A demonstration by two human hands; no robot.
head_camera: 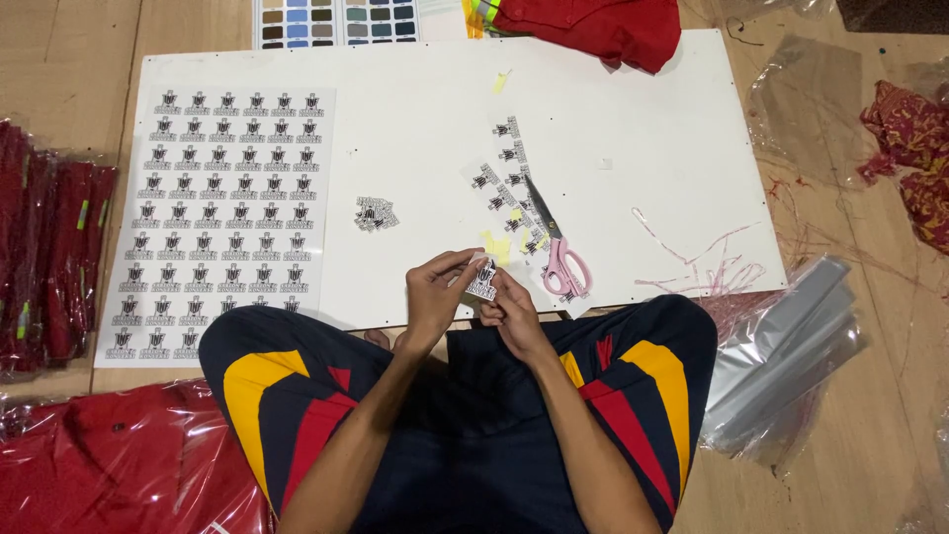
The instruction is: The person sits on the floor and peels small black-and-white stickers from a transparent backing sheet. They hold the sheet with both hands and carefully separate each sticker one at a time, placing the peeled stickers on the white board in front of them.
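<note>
- The person sits cross-legged on the floor, both hands meeting just above the near edge of the white board [643, 119].
- The left hand [433, 292] is curled, thumb and fingers pinched on the left side of a small cut-out sticker [482, 280].
- The right hand [509, 307] is also closed in a pinch, its fingertips on the sticker's lower right edge; the two hands nearly touch around it.
- The sticker, black print on white, is held up between the hands, over the board's front edge.
- Just beside the right hand, pink-handled scissors [561, 259] lie on the board atop cut sticker strips [509, 178].
- A small pile of cut stickers [375, 214] sits to the left of the hands.
- A full printed sticker sheet [222, 218] lies on the board's left part, well apart from the hands.
</note>
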